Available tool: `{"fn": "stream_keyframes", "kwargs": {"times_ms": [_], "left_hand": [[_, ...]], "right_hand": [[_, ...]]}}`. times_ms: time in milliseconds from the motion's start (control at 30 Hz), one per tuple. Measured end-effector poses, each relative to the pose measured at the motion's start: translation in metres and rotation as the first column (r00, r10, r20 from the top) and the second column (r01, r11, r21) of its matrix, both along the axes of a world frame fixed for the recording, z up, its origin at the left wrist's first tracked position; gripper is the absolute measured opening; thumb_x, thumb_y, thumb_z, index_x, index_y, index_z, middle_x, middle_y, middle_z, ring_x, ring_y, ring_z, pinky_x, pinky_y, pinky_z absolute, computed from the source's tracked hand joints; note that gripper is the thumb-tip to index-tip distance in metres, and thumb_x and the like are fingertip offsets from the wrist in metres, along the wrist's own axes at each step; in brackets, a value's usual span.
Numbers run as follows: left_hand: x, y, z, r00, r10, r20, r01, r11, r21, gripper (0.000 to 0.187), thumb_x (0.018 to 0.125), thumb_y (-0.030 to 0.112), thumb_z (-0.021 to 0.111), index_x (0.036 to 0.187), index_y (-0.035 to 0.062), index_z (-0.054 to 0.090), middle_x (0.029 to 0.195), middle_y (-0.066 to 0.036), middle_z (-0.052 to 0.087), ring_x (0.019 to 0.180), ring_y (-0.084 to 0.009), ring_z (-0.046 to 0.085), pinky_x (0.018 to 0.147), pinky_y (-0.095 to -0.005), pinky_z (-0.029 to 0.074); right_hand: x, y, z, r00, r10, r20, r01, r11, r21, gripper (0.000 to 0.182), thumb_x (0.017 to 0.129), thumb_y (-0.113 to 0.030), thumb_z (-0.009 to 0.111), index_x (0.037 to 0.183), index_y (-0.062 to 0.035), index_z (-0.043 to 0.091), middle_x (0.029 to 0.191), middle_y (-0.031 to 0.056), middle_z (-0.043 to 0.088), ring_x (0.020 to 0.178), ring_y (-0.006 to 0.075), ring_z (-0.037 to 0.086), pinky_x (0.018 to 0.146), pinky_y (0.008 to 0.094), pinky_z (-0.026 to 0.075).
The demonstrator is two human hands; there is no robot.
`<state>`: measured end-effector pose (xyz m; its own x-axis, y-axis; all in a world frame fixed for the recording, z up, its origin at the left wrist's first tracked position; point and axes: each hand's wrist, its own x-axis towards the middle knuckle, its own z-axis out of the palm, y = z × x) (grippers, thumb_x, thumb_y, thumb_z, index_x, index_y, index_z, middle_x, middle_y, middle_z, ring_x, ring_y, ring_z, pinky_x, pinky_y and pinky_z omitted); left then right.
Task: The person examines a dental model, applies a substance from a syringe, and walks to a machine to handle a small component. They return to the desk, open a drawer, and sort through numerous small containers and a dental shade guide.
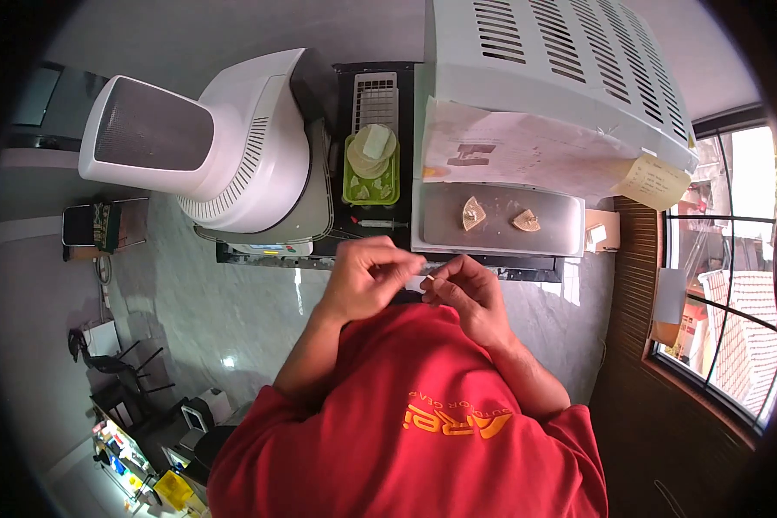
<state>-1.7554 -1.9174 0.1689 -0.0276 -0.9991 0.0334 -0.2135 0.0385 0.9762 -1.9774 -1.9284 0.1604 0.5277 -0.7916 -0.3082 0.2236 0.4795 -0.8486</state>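
Note:
In front of my chest, my left hand point(367, 278) is closed in a pinch, its fingertips close to those of my right hand. Whatever it grips is too small to make out. My right hand point(470, 298) pinches a small whitish piece point(430, 277) between thumb and fingers. Beyond it, on a metal tray point(502, 242), lie two beige fan-shaped pieces, a left one point(470, 213) and a right one point(526, 221), each with a small raised bit on top. A syringe-like tube point(380, 224) lies on the dark bench ahead of my left hand.
A green tray point(349, 192) holds pale round discs point(367, 164) and fragments. Behind it is a white slotted rack point(375, 99). A large white machine point(259, 147) stands left; a vented grey housing point(561, 69) overhangs the metal tray. A window point(734, 259) is at right.

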Motion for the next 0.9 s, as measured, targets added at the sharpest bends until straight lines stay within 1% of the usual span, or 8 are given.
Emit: {"fn": "stream_keyframes", "kwargs": {"times_ms": [33,100,133,200,300,400,500,900], "left_hand": [[0.006,-0.003,-0.006,0.999,0.042,0.027,-0.043,0.998,0.036,0.009,0.091,0.009,0.080,0.098,0.0035,0.082,0.072,0.000,0.063,0.062,-0.0060,0.053,0.054,-0.0243,0.038],[0.024,-0.020,-0.030,0.909,0.249,0.335,-0.236,0.968,-0.081,0.008,0.090,0.009,0.079,0.096,0.0050,0.081,0.067,-0.003,0.061,0.055,-0.0095,0.050,0.053,-0.0267,0.038],[0.037,-0.028,-0.049,0.830,0.330,0.449,-0.304,0.944,-0.132,0.008,0.089,0.011,0.080,0.095,0.0061,0.081,0.063,-0.003,0.059,0.052,-0.0120,0.049,0.052,-0.0285,0.038],[0.051,-0.049,-0.060,0.617,0.297,0.729,-0.379,0.924,-0.055,0.012,0.087,0.018,0.081,0.095,0.0094,0.081,0.065,-0.009,0.066,0.055,-0.0228,0.062,0.056,-0.0352,0.049],[0.058,-0.074,-0.093,0.535,0.226,0.814,-0.400,0.917,0.008,0.014,0.083,0.023,0.080,0.091,0.0116,0.080,0.081,-0.013,0.075,0.076,-0.0338,0.074,0.067,-0.0454,0.057],[0.043,-0.102,-0.093,0.503,0.014,0.864,-0.392,0.894,0.215,0.022,0.079,0.027,0.082,0.093,0.0095,0.080,0.092,-0.016,0.077,0.089,-0.0368,0.076,0.076,-0.0480,0.061],[0.033,-0.114,-0.111,0.422,-0.009,0.906,-0.408,0.891,0.199,0.029,0.077,0.028,0.084,0.095,0.0063,0.078,0.097,-0.018,0.078,0.090,-0.0383,0.076,0.079,-0.0487,0.062],[0.027,-0.120,-0.111,0.459,0.076,0.885,-0.530,0.823,0.204,0.030,0.074,0.023,0.083,0.097,0.0058,0.078,0.103,-0.020,0.077,0.097,-0.0399,0.075,0.083,-0.0491,0.062]], "right_hand": [[0.000,0.002,-0.002,1.000,-0.005,-0.020,0.006,1.000,0.012,0.006,0.103,-0.002,0.061,0.102,0.0034,0.061,0.095,0.0096,0.070,0.086,0.0139,0.068,0.079,0.0288,0.057],[-0.004,0.004,-0.008,0.999,0.016,-0.040,-0.014,0.999,0.035,0.002,0.099,0.001,0.061,0.099,0.0031,0.062,0.096,0.0105,0.070,0.084,0.0140,0.068,0.078,0.0285,0.057],[-0.009,0.004,-0.012,0.998,0.043,-0.039,-0.041,0.998,0.048,0.001,0.096,0.003,0.062,0.097,0.0026,0.063,0.097,0.0112,0.070,0.084,0.0142,0.068,0.077,0.0282,0.057],[-0.015,0.006,-0.013,0.995,0.091,-0.046,-0.089,0.995,0.053,0.002,0.092,0.004,0.064,0.093,0.0025,0.063,0.097,0.0110,0.070,0.085,0.0140,0.067,0.078,0.0278,0.056],[-0.020,0.009,-0.010,0.987,0.142,-0.078,-0.141,0.990,0.016,0.002,0.089,0.002,0.065,0.090,0.0030,0.063,0.095,0.0092,0.070,0.088,0.0130,0.065,0.080,0.0275,0.054],[-0.024,0.012,-0.009,0.981,0.159,-0.111,-0.161,0.987,-0.012,0.003,0.088,0.003,0.066,0.089,0.0027,0.063,0.095,0.0088,0.070,0.089,0.0127,0.064,0.081,0.0274,0.053],[-0.029,0.014,-0.006,0.981,0.159,-0.111,-0.158,0.987,0.018,0.003,0.088,0.003,0.066,0.089,0.0026,0.063,0.096,0.0086,0.071,0.089,0.0123,0.064,0.082,0.0276,0.053],[-0.053,0.016,-0.013,0.984,0.156,-0.090,-0.156,0.988,0.006,0.003,0.089,0.002,0.066,0.091,0.0021,0.064,0.097,0.0079,0.071,0.090,0.0112,0.064,0.082,0.0274,0.054]]}}
